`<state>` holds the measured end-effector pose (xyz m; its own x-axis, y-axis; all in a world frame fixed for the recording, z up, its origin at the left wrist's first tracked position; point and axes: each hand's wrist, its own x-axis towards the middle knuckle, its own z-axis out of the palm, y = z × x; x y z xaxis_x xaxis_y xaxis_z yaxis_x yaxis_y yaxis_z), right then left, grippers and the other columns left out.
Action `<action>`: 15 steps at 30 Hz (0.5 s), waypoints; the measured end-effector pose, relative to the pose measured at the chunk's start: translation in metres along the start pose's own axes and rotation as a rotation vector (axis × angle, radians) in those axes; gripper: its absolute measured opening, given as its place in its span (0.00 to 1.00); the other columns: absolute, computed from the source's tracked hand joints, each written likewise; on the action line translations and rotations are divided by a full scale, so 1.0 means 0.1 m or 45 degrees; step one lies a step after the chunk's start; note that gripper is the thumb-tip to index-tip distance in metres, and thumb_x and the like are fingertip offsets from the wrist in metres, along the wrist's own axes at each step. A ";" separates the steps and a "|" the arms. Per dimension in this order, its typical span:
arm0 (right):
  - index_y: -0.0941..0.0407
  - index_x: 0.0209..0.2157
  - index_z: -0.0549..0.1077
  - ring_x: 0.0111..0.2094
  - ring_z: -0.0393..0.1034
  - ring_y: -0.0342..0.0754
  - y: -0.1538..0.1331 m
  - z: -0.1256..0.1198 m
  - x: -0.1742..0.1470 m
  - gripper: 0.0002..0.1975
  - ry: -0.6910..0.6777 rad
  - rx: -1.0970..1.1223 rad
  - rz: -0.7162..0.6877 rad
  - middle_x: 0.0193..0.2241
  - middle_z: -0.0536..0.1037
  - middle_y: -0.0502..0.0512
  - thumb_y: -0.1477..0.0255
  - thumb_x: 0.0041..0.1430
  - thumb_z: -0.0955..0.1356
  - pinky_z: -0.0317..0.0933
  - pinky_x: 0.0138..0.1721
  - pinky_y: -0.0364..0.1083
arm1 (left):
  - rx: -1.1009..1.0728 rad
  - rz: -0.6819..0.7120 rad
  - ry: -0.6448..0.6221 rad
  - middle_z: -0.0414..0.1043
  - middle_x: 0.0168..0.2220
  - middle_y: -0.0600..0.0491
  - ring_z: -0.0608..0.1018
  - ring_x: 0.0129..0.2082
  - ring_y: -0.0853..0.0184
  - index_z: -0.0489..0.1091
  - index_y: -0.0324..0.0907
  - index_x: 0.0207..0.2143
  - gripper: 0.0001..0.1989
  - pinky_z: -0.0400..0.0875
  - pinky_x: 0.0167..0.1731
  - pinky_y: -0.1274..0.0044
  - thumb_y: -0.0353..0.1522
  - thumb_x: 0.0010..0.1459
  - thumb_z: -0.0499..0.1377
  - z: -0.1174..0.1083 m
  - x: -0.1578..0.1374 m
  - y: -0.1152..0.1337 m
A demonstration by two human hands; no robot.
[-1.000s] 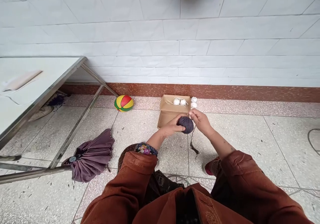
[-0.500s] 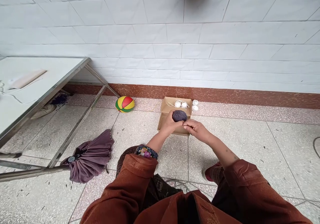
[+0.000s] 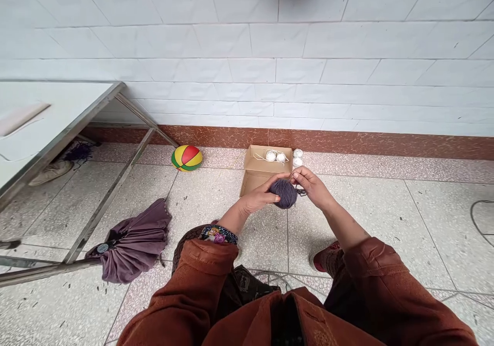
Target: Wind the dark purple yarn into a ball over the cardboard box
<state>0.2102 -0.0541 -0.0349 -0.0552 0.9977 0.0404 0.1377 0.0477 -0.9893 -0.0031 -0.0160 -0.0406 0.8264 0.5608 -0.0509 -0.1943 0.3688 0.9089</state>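
My left hand [image 3: 259,195] is closed round a dark purple-grey ball of yarn [image 3: 284,193], held in front of an open cardboard box [image 3: 250,181]. Just right of the ball, my right hand [image 3: 311,185] pinches a strand of the same yarn [image 3: 299,191], which runs from the ball to the fingertips. Two small white yarn balls [image 3: 271,155] with loose ends rest in the far part of the box. Beside the box's right edge are more white balls [image 3: 297,155], one partly behind the other.
A colourful ball [image 3: 187,158] lies on the floor by the wall. At left stands a metal-framed table [image 3: 87,101], with a folded purple umbrella [image 3: 135,243] by its leg and a shoe [image 3: 52,172] underneath. A thin cable [image 3: 475,220] curves on the floor at far right.
The purple-grey yarn ball has turned and come slightly lower and right in the view. My right hand has moved up to the ball's upper right side, and a loose strand now shows.
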 end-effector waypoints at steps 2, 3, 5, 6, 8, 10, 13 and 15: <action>0.54 0.35 0.68 0.33 0.68 0.46 0.01 -0.02 0.00 0.21 -0.040 0.059 0.076 0.30 0.74 0.50 0.49 0.65 0.65 0.65 0.40 0.47 | -0.140 -0.015 -0.031 0.71 0.58 0.43 0.73 0.58 0.49 0.66 0.48 0.63 0.40 0.65 0.56 0.61 0.41 0.47 0.70 0.01 -0.01 0.01; 0.54 0.34 0.67 0.32 0.68 0.46 0.02 -0.02 0.01 0.21 -0.064 0.064 0.111 0.30 0.73 0.50 0.49 0.65 0.65 0.64 0.39 0.47 | -0.205 -0.022 -0.040 0.72 0.57 0.42 0.74 0.57 0.48 0.66 0.47 0.62 0.40 0.67 0.54 0.61 0.42 0.46 0.70 0.02 -0.02 0.02; 0.54 0.33 0.66 0.30 0.67 0.45 0.03 -0.02 0.02 0.22 -0.119 0.048 0.163 0.28 0.73 0.49 0.49 0.64 0.65 0.64 0.37 0.46 | -0.306 -0.024 -0.038 0.74 0.55 0.40 0.76 0.54 0.47 0.68 0.45 0.61 0.42 0.70 0.52 0.60 0.44 0.42 0.71 0.05 -0.04 0.04; 0.54 0.32 0.66 0.30 0.67 0.45 0.03 -0.02 0.02 0.22 -0.141 0.035 0.173 0.27 0.73 0.49 0.49 0.64 0.65 0.64 0.37 0.46 | -0.339 -0.020 -0.027 0.75 0.54 0.40 0.77 0.54 0.46 0.68 0.44 0.60 0.43 0.71 0.51 0.59 0.44 0.40 0.72 0.06 -0.04 0.06; 0.54 0.31 0.66 0.31 0.68 0.45 0.03 -0.01 0.02 0.21 -0.180 0.017 0.164 0.27 0.73 0.49 0.50 0.65 0.65 0.65 0.38 0.47 | -0.388 -0.001 0.016 0.75 0.53 0.38 0.77 0.53 0.44 0.69 0.42 0.59 0.44 0.72 0.51 0.58 0.45 0.37 0.72 0.09 -0.04 0.10; 0.54 0.33 0.68 0.33 0.68 0.46 0.02 0.00 0.01 0.20 -0.230 0.027 0.153 0.29 0.74 0.51 0.51 0.65 0.65 0.65 0.39 0.47 | -0.426 0.037 0.092 0.76 0.52 0.38 0.77 0.54 0.43 0.69 0.40 0.57 0.44 0.72 0.51 0.58 0.45 0.37 0.72 0.09 -0.04 0.15; 0.54 0.40 0.70 0.33 0.68 0.46 0.04 0.00 -0.01 0.18 -0.358 0.054 0.201 0.32 0.75 0.51 0.55 0.59 0.71 0.65 0.37 0.46 | -0.465 0.120 0.256 0.77 0.51 0.39 0.77 0.54 0.44 0.70 0.39 0.55 0.41 0.72 0.52 0.59 0.46 0.39 0.71 0.06 -0.03 0.22; 0.55 0.40 0.72 0.32 0.67 0.45 0.08 -0.01 -0.02 0.19 -0.411 0.032 0.275 0.32 0.75 0.50 0.57 0.55 0.73 0.64 0.34 0.45 | -0.479 0.183 0.362 0.77 0.51 0.40 0.77 0.54 0.45 0.70 0.40 0.54 0.39 0.72 0.52 0.60 0.45 0.40 0.71 0.03 -0.03 0.26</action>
<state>0.2120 -0.0555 -0.0432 -0.3362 0.9177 -0.2117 0.1565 -0.1673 -0.9734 -0.0093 -0.0101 -0.0154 0.6104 0.7864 -0.0948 -0.5164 0.4858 0.7052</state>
